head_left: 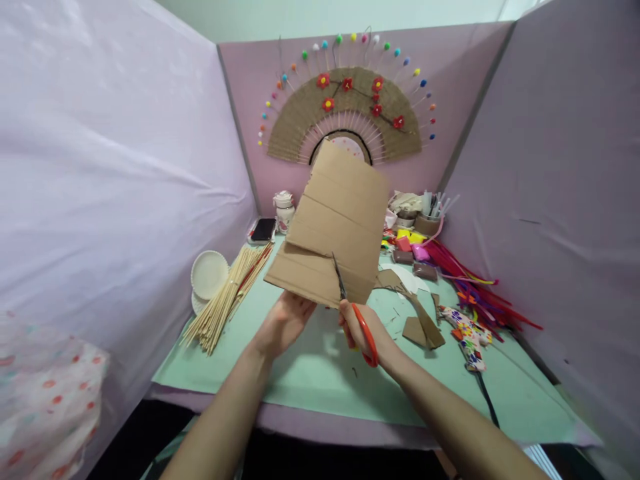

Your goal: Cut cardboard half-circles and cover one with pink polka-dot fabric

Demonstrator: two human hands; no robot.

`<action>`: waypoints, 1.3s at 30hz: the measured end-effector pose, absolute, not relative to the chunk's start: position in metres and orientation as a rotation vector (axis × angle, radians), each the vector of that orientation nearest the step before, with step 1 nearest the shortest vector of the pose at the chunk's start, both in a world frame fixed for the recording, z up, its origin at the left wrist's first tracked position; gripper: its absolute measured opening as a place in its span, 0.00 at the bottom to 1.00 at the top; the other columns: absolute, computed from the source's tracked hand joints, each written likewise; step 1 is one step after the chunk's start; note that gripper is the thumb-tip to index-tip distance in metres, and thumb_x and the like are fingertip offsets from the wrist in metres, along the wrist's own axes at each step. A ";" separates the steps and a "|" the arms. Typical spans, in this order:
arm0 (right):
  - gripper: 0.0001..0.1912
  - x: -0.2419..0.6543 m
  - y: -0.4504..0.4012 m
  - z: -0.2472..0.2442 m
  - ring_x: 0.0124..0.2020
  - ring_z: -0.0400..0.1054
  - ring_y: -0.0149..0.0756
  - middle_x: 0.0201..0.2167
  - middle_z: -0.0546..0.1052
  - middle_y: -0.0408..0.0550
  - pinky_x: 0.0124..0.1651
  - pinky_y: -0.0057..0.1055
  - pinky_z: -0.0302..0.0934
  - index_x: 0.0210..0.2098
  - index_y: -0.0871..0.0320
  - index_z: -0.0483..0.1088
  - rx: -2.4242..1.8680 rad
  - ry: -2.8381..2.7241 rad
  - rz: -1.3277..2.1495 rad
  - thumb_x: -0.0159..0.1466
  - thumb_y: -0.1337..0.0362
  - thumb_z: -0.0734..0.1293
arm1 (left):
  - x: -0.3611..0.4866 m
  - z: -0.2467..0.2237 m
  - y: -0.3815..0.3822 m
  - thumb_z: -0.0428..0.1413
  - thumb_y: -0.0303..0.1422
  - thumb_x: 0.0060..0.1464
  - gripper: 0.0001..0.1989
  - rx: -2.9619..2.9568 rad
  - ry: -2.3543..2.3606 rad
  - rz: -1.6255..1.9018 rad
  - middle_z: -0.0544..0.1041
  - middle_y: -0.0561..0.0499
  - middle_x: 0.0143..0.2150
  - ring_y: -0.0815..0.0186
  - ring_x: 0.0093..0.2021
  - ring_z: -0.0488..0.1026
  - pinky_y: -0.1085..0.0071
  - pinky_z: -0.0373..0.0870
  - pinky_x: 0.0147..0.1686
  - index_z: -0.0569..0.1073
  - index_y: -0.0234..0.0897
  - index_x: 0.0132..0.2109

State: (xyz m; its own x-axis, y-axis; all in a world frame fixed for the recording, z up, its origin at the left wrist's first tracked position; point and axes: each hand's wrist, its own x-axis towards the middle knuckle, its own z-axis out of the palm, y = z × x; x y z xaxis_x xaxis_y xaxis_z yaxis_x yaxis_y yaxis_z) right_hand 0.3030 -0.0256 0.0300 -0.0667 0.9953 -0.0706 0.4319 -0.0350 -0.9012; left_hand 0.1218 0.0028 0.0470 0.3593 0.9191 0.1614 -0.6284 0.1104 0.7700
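Observation:
A large brown cardboard sheet (340, 207) is held up over the table, creased, with a slit running in from its left side toward the scissors. My left hand (287, 321) grips its lower edge from below; the fingers are partly hidden behind it. In my right hand (363, 328) are orange-handled scissors (341, 277), their dark blades lying against the lower part of the cardboard. Cut cardboard scraps (420, 323) rest on the table, right of my right hand.
Bamboo sticks (227, 293), white paper plates (209, 275) and a phone (263, 230) lie left. At right are clay packs (421, 252), pipe cleaners (483, 300) and a flowered glue gun (467, 337) with a cord. A cardboard fan (295, 127) hangs on the back panel.

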 end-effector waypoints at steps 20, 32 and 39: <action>0.37 0.279 -0.022 0.026 0.14 0.60 0.32 0.11 0.63 0.42 0.20 0.28 0.55 0.22 0.55 0.59 -1.420 -1.632 1.005 0.60 0.29 0.44 | 0.152 0.066 -0.004 0.62 0.27 0.49 0.11 0.440 0.786 1.469 0.81 0.48 0.38 0.65 0.37 0.78 0.70 0.75 0.38 0.76 0.33 0.41; 0.33 0.274 -0.016 0.030 0.13 0.55 0.32 0.09 0.59 0.41 0.19 0.30 0.52 0.18 0.52 0.54 -1.490 -1.604 1.018 0.62 0.32 0.46 | 0.152 0.066 0.014 0.63 0.27 0.47 0.11 0.394 0.782 1.412 0.81 0.48 0.35 0.63 0.34 0.79 0.67 0.75 0.40 0.76 0.33 0.41; 0.39 0.288 -0.012 0.035 0.16 0.64 0.34 0.10 0.67 0.46 0.28 0.31 0.62 0.19 0.54 0.60 -1.404 -1.732 1.078 0.61 0.30 0.41 | 0.154 0.061 0.005 0.64 0.27 0.46 0.11 0.446 0.822 1.352 0.81 0.48 0.35 0.65 0.33 0.77 0.71 0.74 0.33 0.77 0.33 0.40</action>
